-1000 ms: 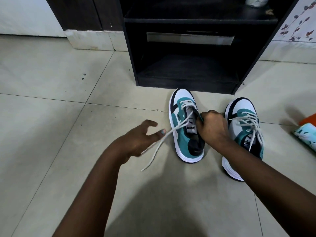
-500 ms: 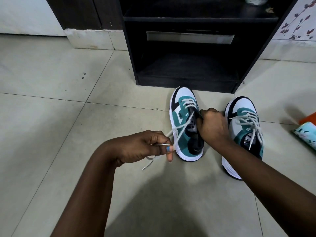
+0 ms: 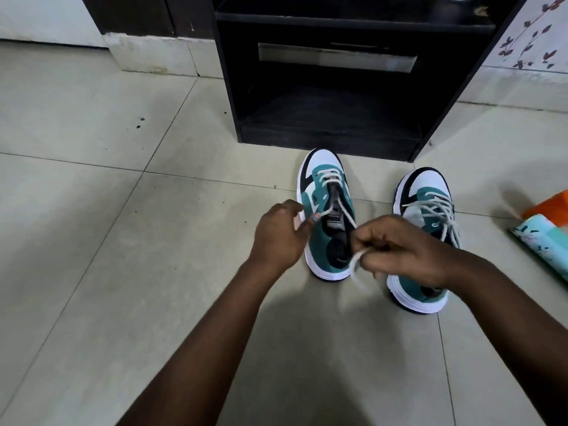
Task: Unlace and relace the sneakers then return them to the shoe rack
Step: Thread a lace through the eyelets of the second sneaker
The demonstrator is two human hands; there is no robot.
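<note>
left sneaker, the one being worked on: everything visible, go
The left sneaker is teal with a white toe, black side panels and a thick white sole; the upper looks like suede. It stands upright on the tile floor, toe toward the black shoe rack. Its off-white lace crosses only the front eyelets. The left hand pinches one end, the right hand grips the other. The tongue label reads PUMA.

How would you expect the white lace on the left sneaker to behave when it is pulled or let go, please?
Probably floppy: the lace droops in a loose curl below the right hand. It likely slides freely, lying slack across the left sneaker. It looks light.
</note>
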